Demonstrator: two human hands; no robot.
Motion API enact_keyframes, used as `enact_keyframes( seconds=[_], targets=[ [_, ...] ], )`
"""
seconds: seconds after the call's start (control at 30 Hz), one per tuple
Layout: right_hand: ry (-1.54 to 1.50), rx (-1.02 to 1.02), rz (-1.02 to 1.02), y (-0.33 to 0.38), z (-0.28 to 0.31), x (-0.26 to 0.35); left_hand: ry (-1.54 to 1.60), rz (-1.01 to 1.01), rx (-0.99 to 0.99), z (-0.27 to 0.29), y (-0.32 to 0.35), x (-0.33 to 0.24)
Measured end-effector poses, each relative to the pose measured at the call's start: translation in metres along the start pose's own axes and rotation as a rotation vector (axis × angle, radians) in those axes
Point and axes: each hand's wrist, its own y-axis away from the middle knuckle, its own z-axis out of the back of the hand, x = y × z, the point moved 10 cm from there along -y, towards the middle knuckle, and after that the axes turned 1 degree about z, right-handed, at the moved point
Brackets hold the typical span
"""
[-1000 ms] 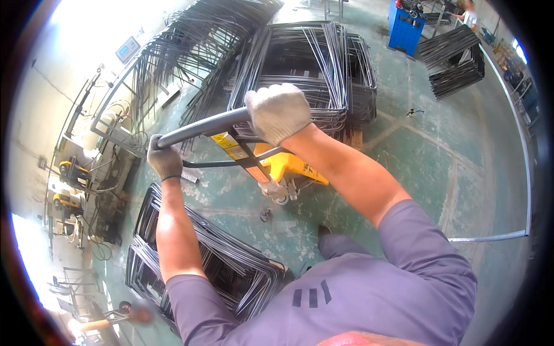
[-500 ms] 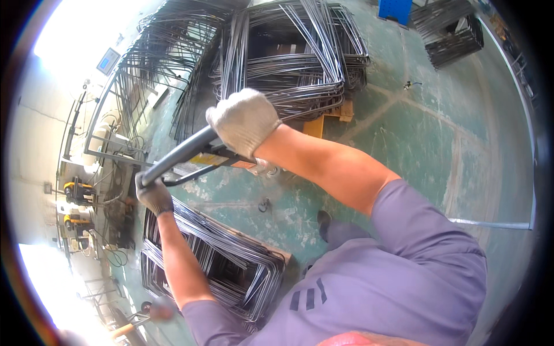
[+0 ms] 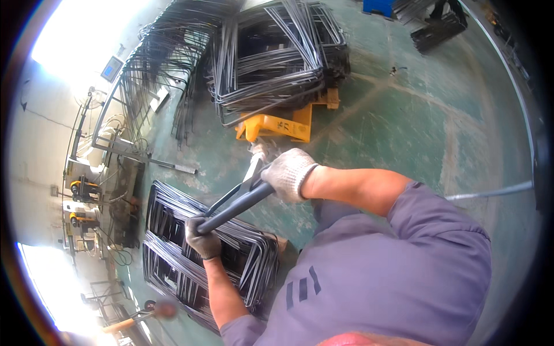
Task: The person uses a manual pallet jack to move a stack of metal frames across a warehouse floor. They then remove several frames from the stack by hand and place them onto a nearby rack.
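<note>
The handle (image 3: pixel 239 207) now sits closer to the shirt (image 3: pixel 381 265), fingers of left hand (image 3: pixel 203 238) and right hand (image 3: pixel 290 175) wrapped around it, seemingly working the yellow pallet jack (image 3: pixel 271 123) beyond the handle.

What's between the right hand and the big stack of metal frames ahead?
The pallet jack's yellow base and some green floor, as the head view shows.

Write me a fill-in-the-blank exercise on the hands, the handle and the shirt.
1. The left hand and right hand hold one dark handle; nearer the pallet truck's yellow body is the ____ hand.
2. Each hand wears a knitted ____.
3. The front of the shirt shows ____ dark stripes.

Missing words: right; glove; three.
</note>
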Motion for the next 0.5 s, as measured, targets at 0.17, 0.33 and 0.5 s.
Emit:
enact_keyframes(
  seconds=[0.17,0.33,0.5],
  targets=[
    [0.064,0.040,-0.024,0.080,-0.074,0.011,-0.028,0.015,0.053,0.008,0.123,-0.030],
    [0.106,0.025,-0.060,0.145,-0.118,0.006,-0.096,-0.015,0.139,0.001,0.195,-0.063],
    [0.130,0.050,-0.066,0.198,-0.124,-0.016,-0.112,-0.025,0.119,-0.011,0.238,-0.125]
  ],
)
